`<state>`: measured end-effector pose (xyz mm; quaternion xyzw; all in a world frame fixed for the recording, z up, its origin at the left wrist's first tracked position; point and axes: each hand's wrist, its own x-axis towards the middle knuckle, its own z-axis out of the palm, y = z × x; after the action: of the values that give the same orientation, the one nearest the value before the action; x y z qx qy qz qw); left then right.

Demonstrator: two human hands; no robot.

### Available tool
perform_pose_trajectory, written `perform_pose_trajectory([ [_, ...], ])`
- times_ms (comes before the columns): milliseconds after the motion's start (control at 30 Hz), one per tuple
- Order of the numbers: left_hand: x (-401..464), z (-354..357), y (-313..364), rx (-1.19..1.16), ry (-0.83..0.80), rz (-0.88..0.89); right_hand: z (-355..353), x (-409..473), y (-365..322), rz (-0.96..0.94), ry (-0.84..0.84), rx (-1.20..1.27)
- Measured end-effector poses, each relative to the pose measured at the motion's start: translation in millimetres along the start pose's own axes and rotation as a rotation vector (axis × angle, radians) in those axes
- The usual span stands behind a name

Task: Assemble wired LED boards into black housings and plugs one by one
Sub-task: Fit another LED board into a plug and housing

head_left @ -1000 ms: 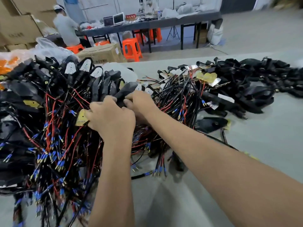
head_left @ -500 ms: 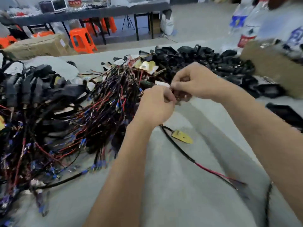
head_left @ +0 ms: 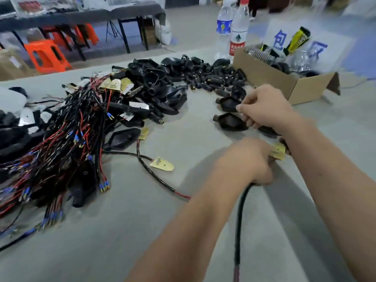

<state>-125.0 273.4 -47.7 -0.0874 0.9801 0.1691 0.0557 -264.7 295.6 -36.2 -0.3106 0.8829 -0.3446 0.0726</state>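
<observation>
My left hand (head_left: 246,161) grips a wired LED board (head_left: 278,152) near the table's middle right. The yellow board pokes out past the fingers and its black cable (head_left: 238,220) trails toward me. Just beyond it, my right hand (head_left: 264,106) curls its fingers on the end of a black housing (head_left: 231,122) lying on the table. A second black housing (head_left: 227,102) lies right behind it. A heap of black housings (head_left: 162,86) and black plugs (head_left: 215,78) sits farther back. Another wired LED board (head_left: 162,164) lies loose on the grey table (head_left: 142,231).
A big tangle of red and black wired boards (head_left: 61,143) fills the left side. An open cardboard box (head_left: 270,78) of parts stands at the back right, with two water bottles (head_left: 238,31) behind it. Beyond the table are an orange stool (head_left: 46,55) and a dark bench.
My view and both hands have swung right, away from the wire tangle. The left hand carried a wired board along, and the right hand moved to the loose black housings.
</observation>
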Motion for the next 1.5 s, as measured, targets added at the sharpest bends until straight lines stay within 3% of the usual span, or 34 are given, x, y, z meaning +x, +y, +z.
perform_pose_trajectory([
  [200, -4.3, -6.4, -54.8, 0.021, 0.243, -0.3, 5.7, -6.0, 0.9, -0.033, 0.25, 0.093],
  [300, -5.1, -16.7, -101.2, 0.032, 0.329, -0.457, 18.4, -13.3, -9.1, -0.084, 0.268, 0.07],
  [400, -4.3, -30.4, -132.2, -0.108, 0.376, -0.544, 36.2, -25.1, -24.0, -0.036, 0.017, 0.163],
  [500, 1.6, -41.1, -136.0, -0.594, 0.491, -0.507, 52.3, -34.5, -35.6, -0.021, -0.439, 0.299],
  [567, 8.4, -44.6, -131.6, -0.753, 0.561, -0.461, 60.6, -37.2, -40.0, 0.01, -0.65, 0.514],
  [633, 16.5, -46.7, -127.4, -0.829, 0.61, -0.438, 66.3, -37.1, -39.8, 0.052, -0.688, 0.741],
  [767, 37.6, -42.7, -126.1, -0.977, 0.687, -0.396, 70.2, -33.2, -25.8, 0.078, -0.542, 0.934],
  [867, 54.4, -31.6, -127.8, -0.791, 0.672, -0.345, 69.0, -29.9, -13.6, 0.064, -0.376, 1.056],
  [1000, 65.7, -24.2, -121.1, -0.557, 0.476, -0.108, 64.3, -28.9, -4.8, 0.106, -0.316, 1.318],
  [1100, 71.3, -23.6, -118.0, -0.162, 0.362, -0.02, 64.2, -26.4, -2.3, 0.124, -0.279, 1.404],
  [1167, 70.8, -21.2, -119.2, 0.03, 0.369, -0.03, 64.9, -26.6, -1.5, 0.111, -0.287, 1.392],
  [1267, 58.6, -19.9, -129.3, 0.021, 0.453, -0.108, 63.8, -28.4, -2.1, 0.024, -0.334, 1.473],
  [1500, -26.3, -11.5, -189.7, -0.335, 0.772, -0.321, 84.8, -25.1, -36.9, -0.041, -0.364, 1.526],
])
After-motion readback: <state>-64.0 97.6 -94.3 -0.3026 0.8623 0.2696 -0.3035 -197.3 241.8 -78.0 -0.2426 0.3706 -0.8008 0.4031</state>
